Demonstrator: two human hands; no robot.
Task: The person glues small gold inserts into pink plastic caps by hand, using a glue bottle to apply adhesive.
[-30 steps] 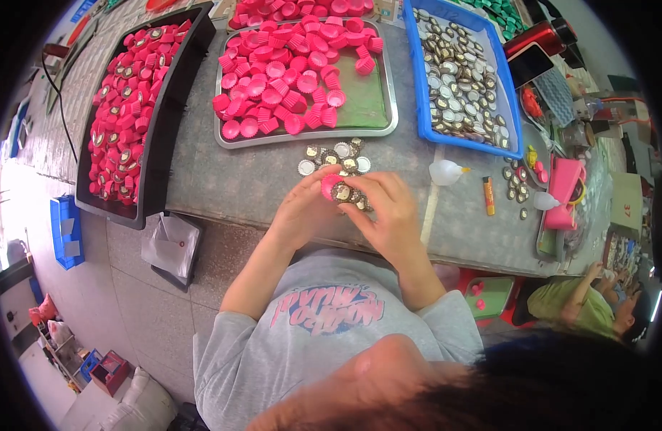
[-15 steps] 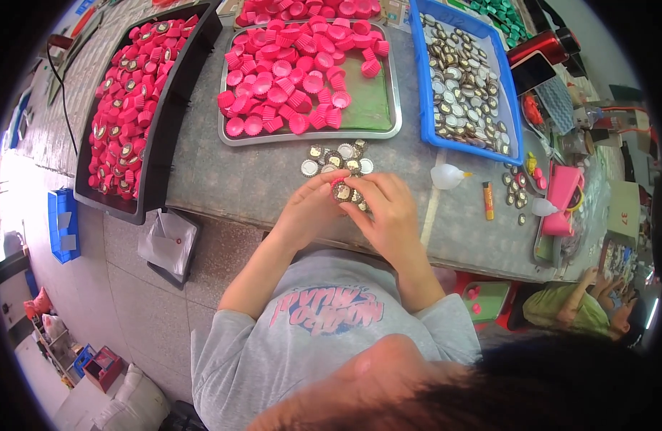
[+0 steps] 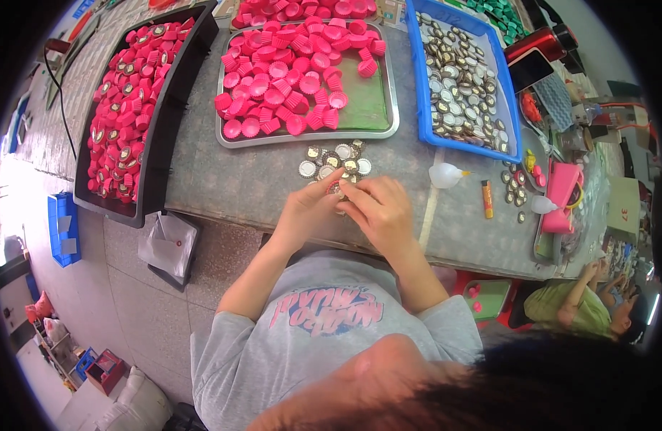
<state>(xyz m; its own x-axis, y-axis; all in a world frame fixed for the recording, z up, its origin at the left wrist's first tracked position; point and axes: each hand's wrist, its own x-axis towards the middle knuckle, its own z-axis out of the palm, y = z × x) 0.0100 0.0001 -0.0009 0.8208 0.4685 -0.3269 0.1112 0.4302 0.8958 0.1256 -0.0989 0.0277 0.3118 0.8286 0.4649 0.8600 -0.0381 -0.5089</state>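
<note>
My left hand (image 3: 304, 214) pinches a small pink fluted cup (image 3: 334, 188), mostly hidden by my fingers, above the table's near edge. My right hand (image 3: 383, 212) meets it there, its fingers closed at the cup's right side; whether a brown disc sits in the cup is hidden. Just beyond my fingers lies a loose cluster of brown-and-white bottle-cap-like discs (image 3: 364, 167), some white side up. Farther off, a metal tray (image 3: 309, 140) with a green bottom holds a heap of pink cups (image 3: 295, 79).
At left, a long black bin (image 3: 155, 161) holds pink cups with discs in them. A blue tray (image 3: 423, 108) of discs stands at right. Beside it are a white squeeze bottle (image 3: 446, 175), an orange tube (image 3: 487, 200), a few discs (image 3: 516, 188) and a pink bag (image 3: 563, 197).
My right fingers have shifted left over the piece, hiding the brown disc seen at the pink cup earlier. Both hands stay together at nearly the same place.
</note>
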